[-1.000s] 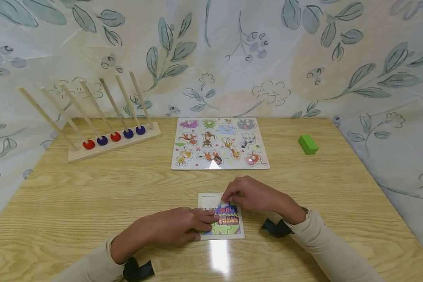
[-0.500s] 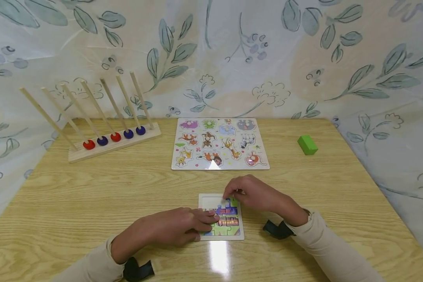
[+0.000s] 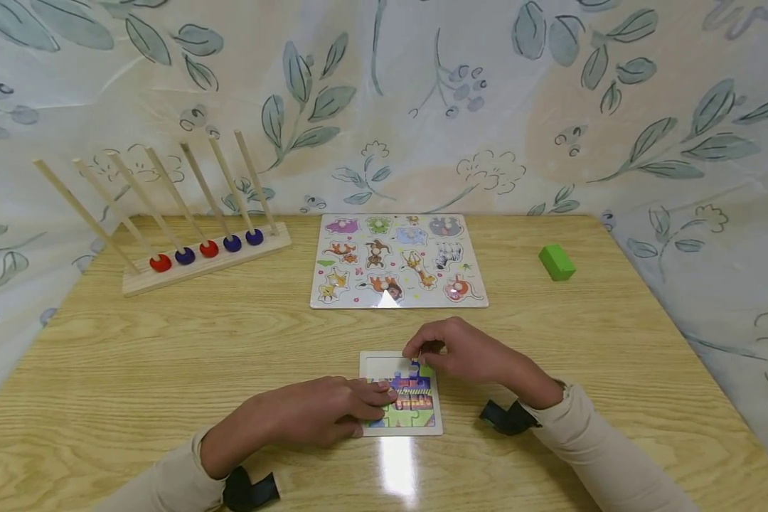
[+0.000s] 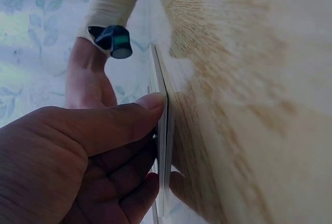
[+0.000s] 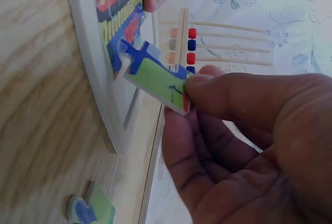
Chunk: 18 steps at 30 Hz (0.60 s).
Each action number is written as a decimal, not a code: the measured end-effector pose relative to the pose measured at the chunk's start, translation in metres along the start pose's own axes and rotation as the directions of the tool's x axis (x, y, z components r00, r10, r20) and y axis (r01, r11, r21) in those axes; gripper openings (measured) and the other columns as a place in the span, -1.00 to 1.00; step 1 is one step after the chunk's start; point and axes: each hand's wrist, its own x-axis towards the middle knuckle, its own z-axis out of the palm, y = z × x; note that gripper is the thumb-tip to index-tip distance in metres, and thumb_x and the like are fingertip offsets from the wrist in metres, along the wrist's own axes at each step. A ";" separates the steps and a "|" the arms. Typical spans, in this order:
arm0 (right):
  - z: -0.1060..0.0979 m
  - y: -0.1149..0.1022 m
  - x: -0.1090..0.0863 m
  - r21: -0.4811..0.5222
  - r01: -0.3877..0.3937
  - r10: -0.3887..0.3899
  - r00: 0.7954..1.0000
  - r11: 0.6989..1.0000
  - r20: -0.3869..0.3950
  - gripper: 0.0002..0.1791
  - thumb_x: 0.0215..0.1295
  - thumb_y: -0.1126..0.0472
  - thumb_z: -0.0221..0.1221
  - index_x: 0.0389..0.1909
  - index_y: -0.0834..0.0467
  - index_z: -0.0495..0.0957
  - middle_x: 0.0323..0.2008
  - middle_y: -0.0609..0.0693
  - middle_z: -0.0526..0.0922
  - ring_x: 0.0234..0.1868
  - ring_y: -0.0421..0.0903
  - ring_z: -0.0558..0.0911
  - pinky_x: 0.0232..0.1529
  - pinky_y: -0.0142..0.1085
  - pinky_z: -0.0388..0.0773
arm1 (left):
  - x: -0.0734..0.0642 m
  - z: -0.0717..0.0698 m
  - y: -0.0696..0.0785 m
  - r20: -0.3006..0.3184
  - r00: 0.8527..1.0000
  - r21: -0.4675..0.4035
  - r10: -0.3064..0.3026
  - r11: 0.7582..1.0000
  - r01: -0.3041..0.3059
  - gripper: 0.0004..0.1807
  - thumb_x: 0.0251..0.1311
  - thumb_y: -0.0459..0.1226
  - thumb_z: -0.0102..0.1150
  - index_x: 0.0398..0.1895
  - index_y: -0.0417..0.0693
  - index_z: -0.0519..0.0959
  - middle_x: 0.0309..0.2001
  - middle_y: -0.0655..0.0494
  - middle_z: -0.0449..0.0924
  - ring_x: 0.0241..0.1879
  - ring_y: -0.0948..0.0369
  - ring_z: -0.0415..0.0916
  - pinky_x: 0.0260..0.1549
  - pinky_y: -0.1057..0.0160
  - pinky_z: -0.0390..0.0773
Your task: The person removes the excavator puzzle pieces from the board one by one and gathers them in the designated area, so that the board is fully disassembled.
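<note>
A small jigsaw puzzle (image 3: 414, 418) in a pale frame lies on the table, its lower rows filled with a colourful picture and bare board showing at the top. My left hand (image 3: 323, 409) rests on its left side, fingers stretched over the pieces; in the left wrist view the thumb (image 4: 150, 102) touches the frame's edge. Over the top right part, my right hand (image 3: 464, 348) pinches a green and blue puzzle piece (image 5: 158, 84) between thumb and fingers. The right wrist view shows this piece tilted, its blue end close to the placed pieces.
Another loose puzzle piece (image 5: 98, 206) lies on the table beside the frame. Behind stand an animal peg puzzle (image 3: 400, 263), a wooden bead rack (image 3: 211, 267) with red and blue beads at the left, and a green block (image 3: 557, 262) at the right. A patterned cloth hangs behind the table.
The right hand has shifted slightly above the puzzle's top right, and the piece in its fingers has turned, showing more of its blue part. The left hand stays in place.
</note>
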 end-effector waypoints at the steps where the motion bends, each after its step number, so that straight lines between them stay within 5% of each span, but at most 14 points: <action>1: 0.000 0.000 0.000 0.011 -0.009 0.009 1.000 1.000 0.009 -0.79 0.31 0.45 0.16 -0.11 0.24 0.68 -0.16 -0.05 0.69 -0.15 -0.21 0.61 -0.15 -0.33 0.57 | 0.000 0.000 0.000 0.001 1.000 0.000 0.001 1.000 -0.001 -0.58 0.34 -0.37 0.12 0.26 -0.10 0.51 0.37 0.09 0.30 0.36 0.16 0.21 0.26 0.17 0.31; 18: 0.003 0.005 0.001 -0.074 0.016 -0.013 0.999 0.997 0.037 -0.76 0.32 0.45 0.15 -0.07 0.24 0.69 -0.12 -0.02 0.70 -0.11 -0.22 0.63 -0.15 -0.36 0.58 | 0.000 0.000 -0.001 -0.003 1.000 0.000 0.024 1.000 -0.024 -0.58 0.35 -0.38 0.10 0.26 -0.12 0.51 0.37 0.07 0.31 0.37 0.16 0.21 0.27 0.19 0.29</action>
